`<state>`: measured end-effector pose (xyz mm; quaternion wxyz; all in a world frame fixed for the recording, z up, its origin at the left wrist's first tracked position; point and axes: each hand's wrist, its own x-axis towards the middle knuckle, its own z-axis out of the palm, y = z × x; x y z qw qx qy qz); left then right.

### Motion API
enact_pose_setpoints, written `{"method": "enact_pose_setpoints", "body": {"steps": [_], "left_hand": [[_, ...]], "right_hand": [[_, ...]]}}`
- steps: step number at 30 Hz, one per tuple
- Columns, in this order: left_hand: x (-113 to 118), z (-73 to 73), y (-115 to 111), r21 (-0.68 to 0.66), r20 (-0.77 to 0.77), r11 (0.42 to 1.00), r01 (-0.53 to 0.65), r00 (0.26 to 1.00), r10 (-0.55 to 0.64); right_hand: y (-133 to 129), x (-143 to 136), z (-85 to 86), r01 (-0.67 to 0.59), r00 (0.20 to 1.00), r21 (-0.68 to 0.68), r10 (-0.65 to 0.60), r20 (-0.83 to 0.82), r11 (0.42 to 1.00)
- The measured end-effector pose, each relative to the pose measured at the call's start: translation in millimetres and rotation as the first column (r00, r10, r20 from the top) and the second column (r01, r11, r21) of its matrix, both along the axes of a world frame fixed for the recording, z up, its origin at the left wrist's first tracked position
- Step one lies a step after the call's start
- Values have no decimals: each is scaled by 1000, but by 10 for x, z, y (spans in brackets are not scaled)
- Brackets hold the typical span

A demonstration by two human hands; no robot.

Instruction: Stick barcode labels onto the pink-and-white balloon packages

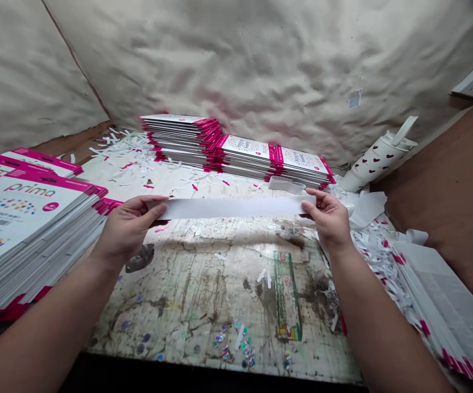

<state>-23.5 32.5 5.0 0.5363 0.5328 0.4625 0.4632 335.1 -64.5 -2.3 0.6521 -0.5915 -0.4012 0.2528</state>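
Note:
A long white paper strip is stretched level above the worn tabletop. My left hand pinches its left end between thumb and fingers. At the other end, my right hand is closed on the strip in the same way. Just behind the right end lies a curled white strip. Scattered white and pink paper scraps lie beyond the strip. Small shiny sequins are spread near the table's front edge.
Pink-and-white printed cards are stacked at the left, at the back and at back centre. A white tumbler with hearts leans at the back right. Shredded paper and another card stack line the right side.

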Motion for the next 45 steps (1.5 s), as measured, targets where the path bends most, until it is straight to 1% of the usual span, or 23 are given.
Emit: {"method": "enact_pose_setpoints", "body": {"steps": [3,7,10,12,14,15,16,17,18,19,20,21,22,23,24,25,27,29,31,37,40,42,45], "left_hand": [[-20,-51,-9,-28,-23,999,-18,1000,18],[-43,-104,40,-74,-75,996,43,996,-49],[-87,-178,121,-80,-118,997,-1,993,-9],[-142,-228,193,-61,-145,998,-35,989,26],[-206,-252,256,-30,-176,998,-51,983,45],[-227,-249,274,-14,-188,998,-65,980,62],[-233,-235,277,29,-224,995,-90,970,94],[-215,-212,260,120,-293,985,-121,944,151],[-167,-183,221,258,-385,958,-124,896,220],[-84,-152,158,426,-470,902,-74,834,290],[31,-126,76,582,-533,812,40,773,344],[175,-107,-21,688,-586,696,203,721,370],[337,-100,-123,736,-616,570,365,711,340],[506,-105,-221,725,-662,468,506,700,268],[667,-122,-307,694,-709,376,614,673,209],[810,-149,-375,675,-733,295,676,659,168],[1005,-212,-449,673,-738,186,716,666,108],[1075,-259,-460,708,-704,125,695,707,64],[1061,-270,-447,733,-680,86,675,732,44],[976,-165,-463,752,-658,-8,659,752,43],[968,-119,-478,757,-648,-57,650,760,54],[967,-105,-484,753,-651,-73,654,756,61],[975,-116,-494,742,-666,-75,666,745,32]], "right_hand": [[11,-18,-76,25,999,14,-25,22,1000],[5,-33,-142,62,961,98,-86,263,993],[-11,-13,-161,11,911,150,-72,406,989],[-26,21,-137,-54,923,99,12,384,994],[-51,45,-78,-161,953,-17,159,256,987],[-67,41,-43,-225,955,-80,236,181,971],[-84,23,-10,-278,948,-133,294,121,951],[-99,-13,18,-312,941,-176,329,80,934],[-112,-68,36,-325,937,-212,344,56,922],[-123,-139,43,-327,937,-242,346,38,913],[-130,-223,39,-332,937,-267,348,14,905],[-135,-312,27,-347,934,-288,356,-23,893],[-139,-402,11,-376,925,-300,373,-71,877],[-145,-484,-7,-414,910,-300,395,-124,859],[-154,-553,-22,-449,893,-288,414,-174,846],[-168,-604,-32,-478,875,-267,429,-222,837],[-207,-647,-37,-521,842,-225,453,-293,823],[-256,-622,-26,-557,812,-214,473,-343,802],[-298,-564,-13,-602,776,-229,493,-394,765],[-311,-463,-6,-750,617,-221,537,-576,624],[-311,-466,12,-784,585,-241,551,-595,572],[-326,-493,32,-781,601,-266,562,-568,566],[-328,-573,49,-735,665,-292,569,-484,612]]}}
